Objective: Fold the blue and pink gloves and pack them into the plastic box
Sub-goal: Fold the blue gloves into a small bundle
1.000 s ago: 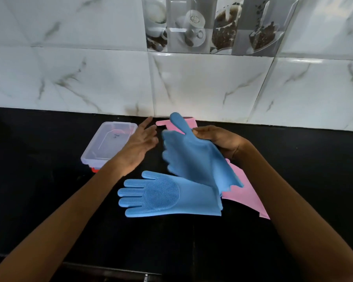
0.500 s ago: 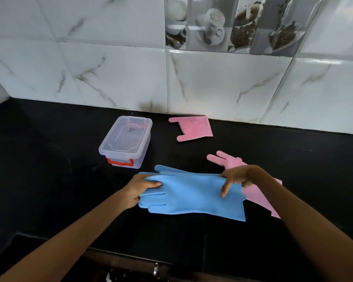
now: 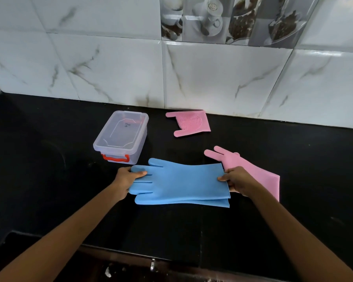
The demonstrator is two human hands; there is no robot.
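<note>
Two blue gloves (image 3: 179,183), smooth side up, lie stacked flat on the black bench (image 3: 49,180), fingertips pointing left, cuffs right. The left hand (image 3: 126,179) pinches the glove fingertips, thumb on top; the right hand (image 3: 236,181) pinches the cuff edge. Half a second ago the right fingers pressed down on the cuff; now they grip its edge. The clear plastic box (image 3: 120,136) sits just behind, two pink gloves (image 3: 251,169) nearby.

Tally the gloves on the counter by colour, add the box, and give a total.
Blue gloves: 2, stacked, held by the left hand and right hand
Pink gloves: 2
Plastic box: 1
Total: 5
</note>
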